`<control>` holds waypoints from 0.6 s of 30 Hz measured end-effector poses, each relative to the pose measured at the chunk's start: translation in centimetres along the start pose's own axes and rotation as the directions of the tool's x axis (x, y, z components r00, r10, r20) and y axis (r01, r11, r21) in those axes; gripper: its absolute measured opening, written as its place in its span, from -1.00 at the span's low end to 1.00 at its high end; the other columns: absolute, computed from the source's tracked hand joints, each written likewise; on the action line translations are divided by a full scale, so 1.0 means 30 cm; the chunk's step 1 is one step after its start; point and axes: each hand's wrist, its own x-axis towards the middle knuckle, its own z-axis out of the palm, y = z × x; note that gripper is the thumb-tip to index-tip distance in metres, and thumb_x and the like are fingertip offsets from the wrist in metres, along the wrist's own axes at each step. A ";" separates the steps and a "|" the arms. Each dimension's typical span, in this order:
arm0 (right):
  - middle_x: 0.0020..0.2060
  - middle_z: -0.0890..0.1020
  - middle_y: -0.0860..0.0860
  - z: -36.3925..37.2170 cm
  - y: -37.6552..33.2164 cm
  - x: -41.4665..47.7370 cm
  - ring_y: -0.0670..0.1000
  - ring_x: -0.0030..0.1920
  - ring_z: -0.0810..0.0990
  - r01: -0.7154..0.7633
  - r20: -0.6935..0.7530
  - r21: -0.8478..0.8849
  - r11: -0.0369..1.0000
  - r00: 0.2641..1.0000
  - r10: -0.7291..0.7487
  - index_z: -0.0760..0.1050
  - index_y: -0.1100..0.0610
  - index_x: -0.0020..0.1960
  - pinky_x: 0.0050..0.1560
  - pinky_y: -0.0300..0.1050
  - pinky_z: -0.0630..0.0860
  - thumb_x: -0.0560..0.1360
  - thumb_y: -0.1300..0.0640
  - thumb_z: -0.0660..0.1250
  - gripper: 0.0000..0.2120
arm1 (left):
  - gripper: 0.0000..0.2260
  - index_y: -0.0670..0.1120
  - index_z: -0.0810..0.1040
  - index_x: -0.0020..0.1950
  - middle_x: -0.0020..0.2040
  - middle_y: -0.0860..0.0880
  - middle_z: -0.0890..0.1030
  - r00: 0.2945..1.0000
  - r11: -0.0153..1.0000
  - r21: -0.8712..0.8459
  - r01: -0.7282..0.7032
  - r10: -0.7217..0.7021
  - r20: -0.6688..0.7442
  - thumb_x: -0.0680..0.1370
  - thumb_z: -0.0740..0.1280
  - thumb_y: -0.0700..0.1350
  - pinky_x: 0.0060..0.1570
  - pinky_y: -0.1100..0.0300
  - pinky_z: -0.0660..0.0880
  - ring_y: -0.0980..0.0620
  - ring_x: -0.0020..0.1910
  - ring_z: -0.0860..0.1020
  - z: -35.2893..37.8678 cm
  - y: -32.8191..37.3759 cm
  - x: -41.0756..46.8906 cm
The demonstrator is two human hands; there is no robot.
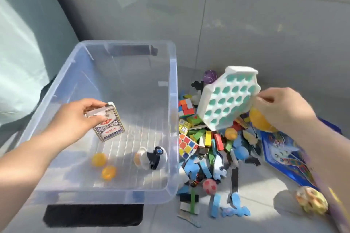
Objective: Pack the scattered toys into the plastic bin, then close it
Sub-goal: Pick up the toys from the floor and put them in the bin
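Note:
A clear plastic bin (173,89) stands open on the floor at the left. Inside it my left hand (75,117) grips a box of playing cards (108,126) by its top, just above the bin floor. Two orange balls (103,165) and a black-and-white ball toy (153,158) lie on the bin floor. Right of the bin, my right hand (284,111) holds a white hexagonal tray with teal cells (228,100) tilted above the toy pile (210,143). No lid is in view.
The pile holds two colour cubes (187,145), wooden blocks, blue foam puzzle pieces, a pink ball (209,186) and a purple ball (209,76). A blue printed board (284,155) and a yellow patterned ball (311,202) lie at the right. A wall rises behind.

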 end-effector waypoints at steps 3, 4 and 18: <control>-0.07 0.63 0.16 0.013 -0.255 0.021 0.25 -0.10 0.52 0.258 -0.081 -0.146 0.955 0.959 -0.271 0.56 0.23 -0.14 -0.21 -0.09 0.40 0.51 0.10 0.16 -0.73 | -0.71 0.08 0.50 -0.23 -0.10 -0.11 0.61 0.975 0.995 0.096 0.017 -0.037 0.220 0.42 0.41 -0.32 -0.32 0.64 0.29 -0.01 -0.15 0.53 -0.005 -0.103 0.015; -0.06 0.62 0.14 0.039 -0.332 0.029 0.25 -0.12 0.50 0.345 -0.070 -0.209 0.915 0.928 -0.366 0.51 0.23 -0.19 -0.30 -0.14 0.34 0.51 0.10 0.15 -0.74 | -0.79 0.06 0.53 -0.20 -0.11 -0.10 0.61 0.960 0.991 0.131 0.016 -0.052 0.276 0.42 0.42 -0.27 -0.32 0.59 0.31 -0.02 -0.12 0.51 -0.004 -0.129 0.019; 0.02 0.55 0.07 0.595 -0.538 -0.081 0.17 0.11 0.54 0.802 0.768 -0.501 0.326 0.585 -0.262 0.47 0.17 0.10 0.09 -0.02 0.50 0.53 0.24 0.15 -0.81 | -0.68 -0.08 0.45 0.28 0.33 -0.08 0.48 0.909 0.930 0.366 -0.010 -0.144 0.391 0.53 0.27 -0.22 0.25 0.18 0.34 -0.05 0.33 0.42 0.135 -0.242 0.102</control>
